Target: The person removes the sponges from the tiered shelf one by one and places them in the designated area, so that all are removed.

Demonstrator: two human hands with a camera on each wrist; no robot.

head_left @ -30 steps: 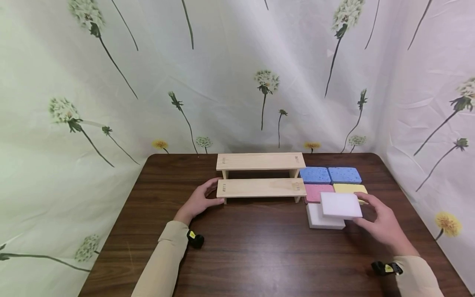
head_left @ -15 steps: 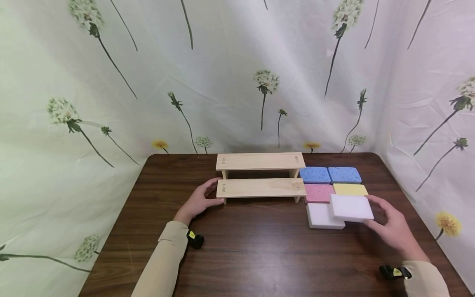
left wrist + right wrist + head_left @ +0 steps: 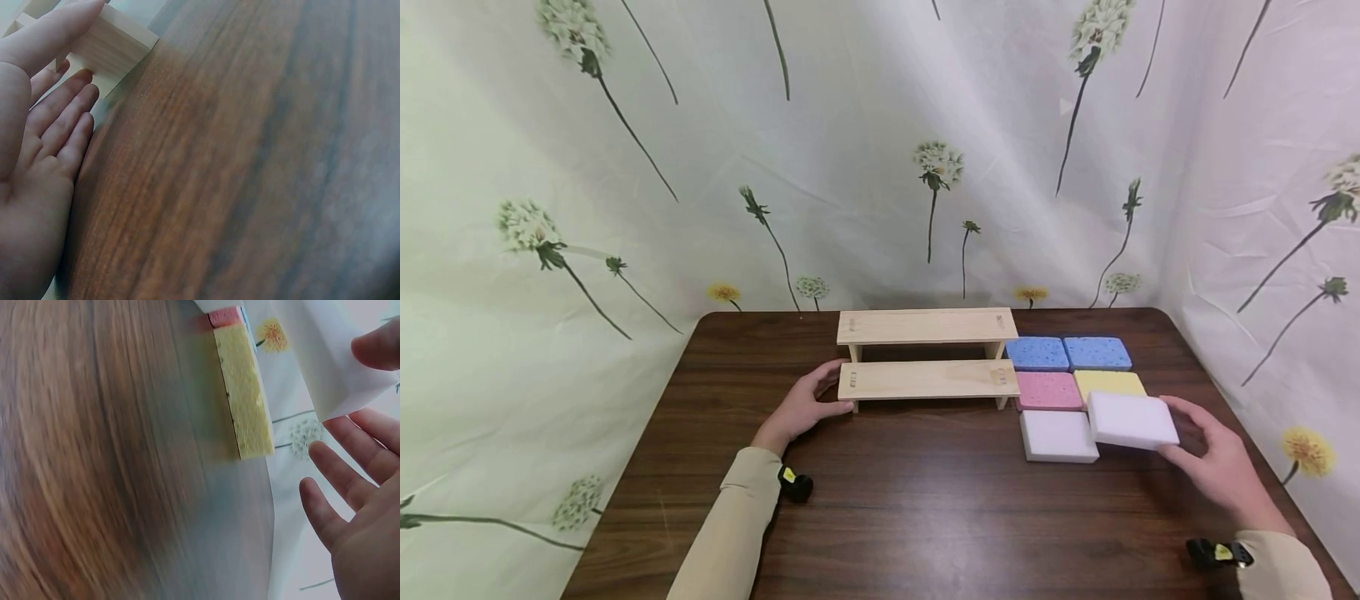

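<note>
A two-step light wooden rack point(image 3: 928, 379) stands at the back middle of the table. My left hand point(image 3: 805, 407) holds the lower step's left end, thumb at the front and fingers behind; in the left wrist view the fingertips meet the wood point(image 3: 115, 53). My right hand point(image 3: 1213, 458) pinches a white sponge block point(image 3: 1133, 419) by its right side, raised over the table. Left of it lies another white sponge point(image 3: 1058, 436). Behind are a pink sponge point(image 3: 1047, 391) and a yellow sponge point(image 3: 1105, 383), partly covered by the held block.
Two blue sponges point(image 3: 1036, 353) lie side by side at the back right, beside the rack. The dark wood table point(image 3: 910, 517) ends at a white curtain point(image 3: 865, 167) printed with dandelions, at the back and sides.
My right hand has carried the white block to the right, off the other white sponge, which now shows fully. My left hand and the rack stay still.
</note>
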